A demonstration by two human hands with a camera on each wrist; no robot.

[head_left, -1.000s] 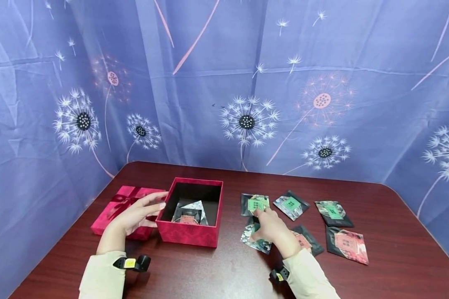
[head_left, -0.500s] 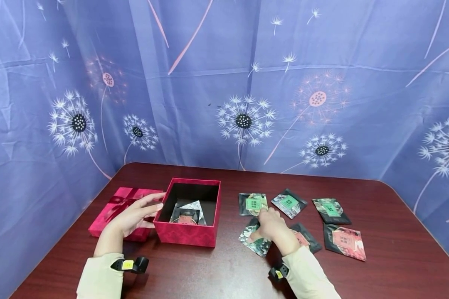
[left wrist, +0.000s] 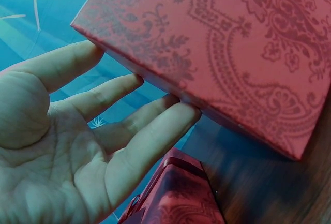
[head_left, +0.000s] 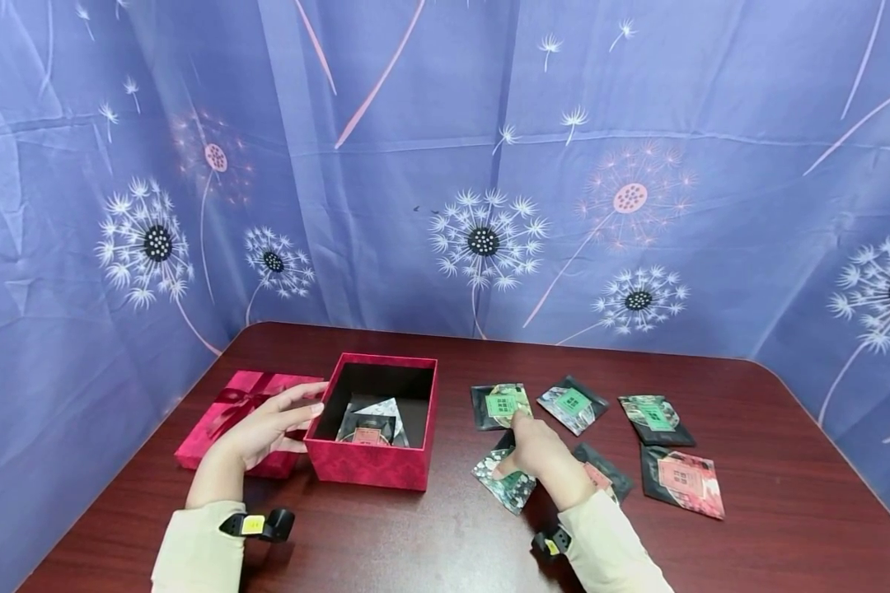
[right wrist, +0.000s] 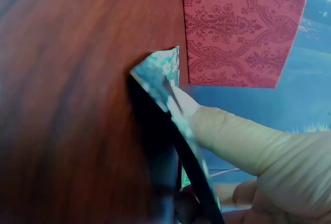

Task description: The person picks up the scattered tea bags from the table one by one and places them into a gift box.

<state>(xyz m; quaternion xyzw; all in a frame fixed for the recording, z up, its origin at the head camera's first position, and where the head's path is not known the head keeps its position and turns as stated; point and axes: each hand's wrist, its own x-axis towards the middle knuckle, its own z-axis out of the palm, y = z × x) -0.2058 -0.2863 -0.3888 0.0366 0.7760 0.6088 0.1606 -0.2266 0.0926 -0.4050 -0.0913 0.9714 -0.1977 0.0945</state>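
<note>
My left hand holds its spread fingertips against the left wall of a red patterned box. The left wrist view shows its fingers nearly straight along the box's edge. Inside the open box lie a few sachets, one with a pink label. My right hand pinches a black-and-floral sachet with a green label, which it partly hides. In the right wrist view the thumb presses on that sachet's printed face. The sachet tilts there, one edge raised off the table.
Left of the box lies its red lid with a ribbon bow. Around my right hand are green-labelled sachets and pink-labelled sachets. Farther right lies another green-labelled sachet. A blue dandelion-print curtain hangs behind the table.
The green-labelled sachet under my right hand has shifted slightly towards me. The pink-labelled sachet beside that hand has slid a little left. My left hand stays at the box.
</note>
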